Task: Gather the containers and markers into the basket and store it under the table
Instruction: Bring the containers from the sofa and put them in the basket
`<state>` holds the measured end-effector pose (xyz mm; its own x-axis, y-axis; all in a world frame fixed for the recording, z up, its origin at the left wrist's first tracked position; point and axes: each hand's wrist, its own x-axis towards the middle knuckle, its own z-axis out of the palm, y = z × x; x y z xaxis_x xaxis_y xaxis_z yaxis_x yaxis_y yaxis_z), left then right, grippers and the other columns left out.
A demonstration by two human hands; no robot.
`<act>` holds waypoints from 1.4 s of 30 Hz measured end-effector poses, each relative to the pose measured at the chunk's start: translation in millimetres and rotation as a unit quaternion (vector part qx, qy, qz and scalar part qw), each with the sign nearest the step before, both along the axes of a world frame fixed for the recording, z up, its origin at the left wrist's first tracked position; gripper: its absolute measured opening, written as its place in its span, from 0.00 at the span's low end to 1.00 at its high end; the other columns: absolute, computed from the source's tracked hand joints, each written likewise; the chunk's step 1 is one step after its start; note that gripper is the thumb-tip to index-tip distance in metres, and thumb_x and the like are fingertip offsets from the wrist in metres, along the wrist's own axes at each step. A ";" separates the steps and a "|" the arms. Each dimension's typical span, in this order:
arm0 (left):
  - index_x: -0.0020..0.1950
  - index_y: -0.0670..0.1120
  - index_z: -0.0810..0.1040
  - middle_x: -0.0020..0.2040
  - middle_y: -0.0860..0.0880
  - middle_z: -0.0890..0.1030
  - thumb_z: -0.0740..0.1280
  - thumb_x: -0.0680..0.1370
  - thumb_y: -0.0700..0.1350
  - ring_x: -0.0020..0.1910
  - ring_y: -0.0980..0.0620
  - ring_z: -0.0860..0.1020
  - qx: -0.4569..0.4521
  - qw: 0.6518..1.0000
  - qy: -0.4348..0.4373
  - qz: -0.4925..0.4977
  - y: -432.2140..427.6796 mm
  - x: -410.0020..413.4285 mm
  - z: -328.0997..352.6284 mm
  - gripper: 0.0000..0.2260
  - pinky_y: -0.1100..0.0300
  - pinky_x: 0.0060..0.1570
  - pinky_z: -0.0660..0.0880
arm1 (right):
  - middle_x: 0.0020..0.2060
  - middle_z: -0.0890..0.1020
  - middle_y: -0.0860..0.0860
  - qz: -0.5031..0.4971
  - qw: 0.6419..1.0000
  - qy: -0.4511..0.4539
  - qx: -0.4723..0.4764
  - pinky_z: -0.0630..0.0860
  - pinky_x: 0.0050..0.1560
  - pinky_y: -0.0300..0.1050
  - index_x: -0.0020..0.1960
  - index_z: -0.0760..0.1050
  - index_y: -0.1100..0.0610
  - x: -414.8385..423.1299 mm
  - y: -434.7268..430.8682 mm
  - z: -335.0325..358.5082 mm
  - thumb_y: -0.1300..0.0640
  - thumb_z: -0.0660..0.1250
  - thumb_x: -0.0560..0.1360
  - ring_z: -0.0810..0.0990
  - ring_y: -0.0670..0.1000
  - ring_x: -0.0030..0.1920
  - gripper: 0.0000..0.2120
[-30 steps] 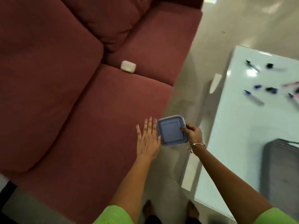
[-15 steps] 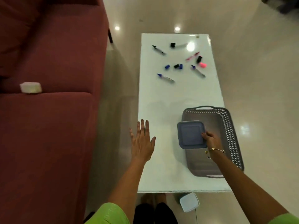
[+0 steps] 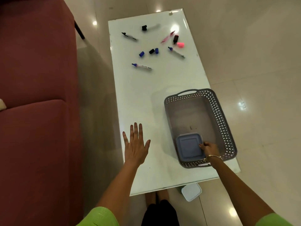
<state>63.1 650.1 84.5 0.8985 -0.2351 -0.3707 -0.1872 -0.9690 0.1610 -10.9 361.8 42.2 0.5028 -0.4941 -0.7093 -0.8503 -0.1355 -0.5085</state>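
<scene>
Gripping blue container (image 3: 189,147) in basket's (image 3: 218,111) near corner, right hand (image 3: 209,148).

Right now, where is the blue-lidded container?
In the head view, the blue-lidded container sits inside the grey basket at its near end, gripped by the right hand.

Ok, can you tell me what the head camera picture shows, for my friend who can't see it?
A person's right hand sets a blue lidded container into a grey basket on a white table. The left hand hovers open beside it. Markers and loose caps lie scattered at the far end; a red sofa stands on the left.
</scene>
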 end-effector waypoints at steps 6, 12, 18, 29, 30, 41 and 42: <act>0.72 0.49 0.31 0.77 0.46 0.39 0.46 0.79 0.60 0.74 0.48 0.35 0.007 1.000 -0.006 -0.009 -4.3 -1.9 -8.8 0.32 0.42 0.72 0.34 | 0.56 0.79 0.66 0.031 0.999 0.023 -0.016 0.71 0.59 0.54 0.58 0.74 0.70 -3.1 3.0 -11.2 0.63 0.63 0.76 0.76 0.64 0.57 0.14; 0.72 0.49 0.31 0.77 0.46 0.38 0.46 0.78 0.62 0.74 0.48 0.34 -0.006 1.000 0.005 -0.003 -1.5 4.4 -8.5 0.32 0.41 0.71 0.34 | 0.58 0.77 0.67 0.066 0.996 0.059 -0.018 0.71 0.62 0.57 0.59 0.73 0.71 -2.7 3.0 -6.9 0.61 0.65 0.75 0.75 0.65 0.58 0.16; 0.72 0.49 0.31 0.77 0.46 0.39 0.47 0.79 0.60 0.76 0.48 0.37 -0.018 1.000 0.006 0.025 9.4 6.2 4.6 0.32 0.40 0.74 0.39 | 0.70 0.65 0.64 0.254 0.922 -0.082 -0.279 0.63 0.70 0.58 0.70 0.59 0.64 19.3 46.8 24.7 0.51 0.57 0.78 0.63 0.62 0.70 0.26; 0.74 0.46 0.35 0.78 0.45 0.41 0.48 0.79 0.59 0.76 0.46 0.40 0.003 0.995 -0.058 0.086 117.2 78.9 61.6 0.32 0.41 0.71 0.36 | 0.76 0.50 0.57 0.564 0.739 -0.235 -0.283 0.46 0.76 0.59 0.75 0.46 0.56 157.2 252.9 92.6 0.39 0.48 0.77 0.45 0.58 0.76 0.33; 0.74 0.47 0.35 0.78 0.45 0.41 0.48 0.79 0.59 0.76 0.46 0.41 0.001 0.993 -0.065 0.099 139.2 91.1 65.0 0.32 0.41 0.72 0.36 | 0.76 0.51 0.57 0.571 0.731 -0.242 -0.284 0.46 0.76 0.58 0.75 0.46 0.56 173.6 274.5 96.1 0.39 0.48 0.77 0.45 0.58 0.76 0.33; 0.75 0.45 0.41 0.78 0.44 0.47 0.51 0.79 0.56 0.77 0.46 0.44 0.031 0.978 -0.100 0.183 372.5 218.5 68.5 0.31 0.40 0.73 0.40 | 0.76 0.49 0.58 0.633 0.675 -0.260 -0.276 0.44 0.76 0.59 0.75 0.45 0.57 335.3 501.3 99.2 0.40 0.51 0.77 0.44 0.59 0.76 0.34; 0.75 0.45 0.41 0.78 0.44 0.47 0.51 0.79 0.56 0.77 0.46 0.44 0.029 0.976 -0.099 0.193 391.4 227.5 67.5 0.31 0.40 0.73 0.40 | 0.76 0.49 0.58 0.638 0.669 -0.265 -0.273 0.44 0.75 0.59 0.75 0.45 0.57 348.2 521.0 98.8 0.40 0.51 0.77 0.45 0.59 0.76 0.34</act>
